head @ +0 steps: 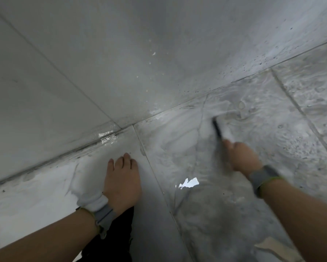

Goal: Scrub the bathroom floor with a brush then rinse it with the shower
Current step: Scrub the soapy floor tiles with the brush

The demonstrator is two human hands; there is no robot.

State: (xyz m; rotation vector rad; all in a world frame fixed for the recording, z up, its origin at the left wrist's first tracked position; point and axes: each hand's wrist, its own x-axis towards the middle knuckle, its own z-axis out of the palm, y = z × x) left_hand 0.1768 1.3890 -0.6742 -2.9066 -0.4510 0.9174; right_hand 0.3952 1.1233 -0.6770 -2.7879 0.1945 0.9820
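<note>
My right hand [242,157] grips a dark-handled brush [217,129], blurred by motion, with its head down on the wet, soapy floor tile [177,140] close to the wall. My left hand [89,191] looks white, as if gloved, and lies stretched out against the pale floor beside my bare foot [123,176]. Its fingers blend into the floor. Both wrists wear grey bands. No shower head is in view.
A grey tiled wall [106,59] meets the floor along a diagonal joint [158,112], with dark specks low on the right. Foamy water covers the tiles to the right [300,103]. A black trouser leg [111,239] and a beige shape [272,246] are at the bottom.
</note>
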